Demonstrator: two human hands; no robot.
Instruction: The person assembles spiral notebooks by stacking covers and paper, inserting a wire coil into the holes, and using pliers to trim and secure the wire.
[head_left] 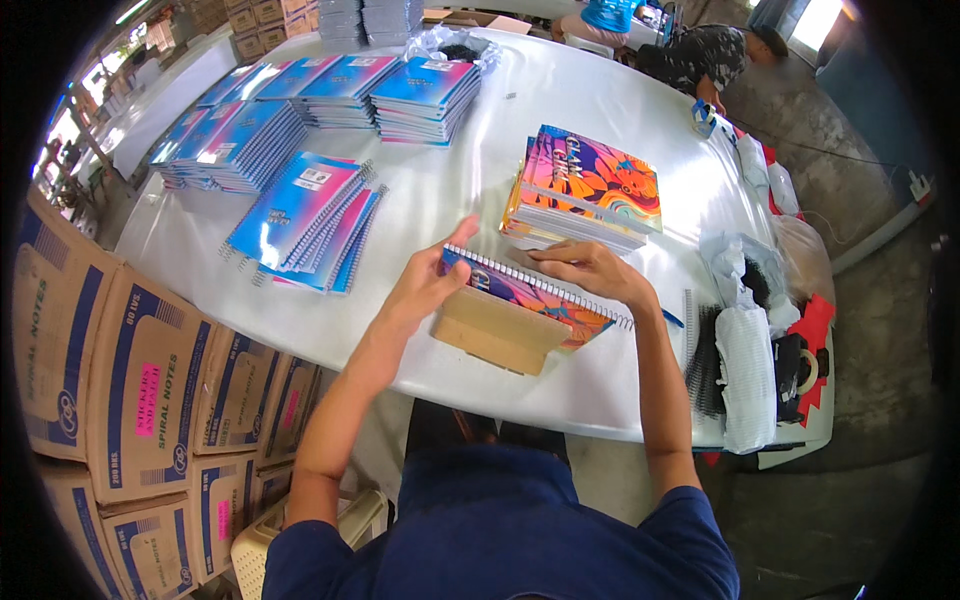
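Note:
At the near edge of the table I hold a spiral notebook [525, 296] with an orange, pink and purple cover, its bound edge up. A white coil runs along that edge and sticks out past the right end. The brown back board [490, 332] faces me. My left hand [422, 288] grips the notebook's left end, thumb on the near side. Above the middle of the coil, my right hand [598, 268] is closed, its fingertips pinched together; whatever is between them is too small to tell. Just beyond stands a stack of matching notebooks [603, 183].
Blue-and-pink spiral notebooks [300, 205] lie fanned at left, with several stacks [345, 85] behind. Black coils [706, 360], a white wrapped bundle [748, 375], a tape roll [808, 370] and a blue pen [672, 318] lie right. Cartons [150, 380] stand left; a person [700, 60] is beyond the table.

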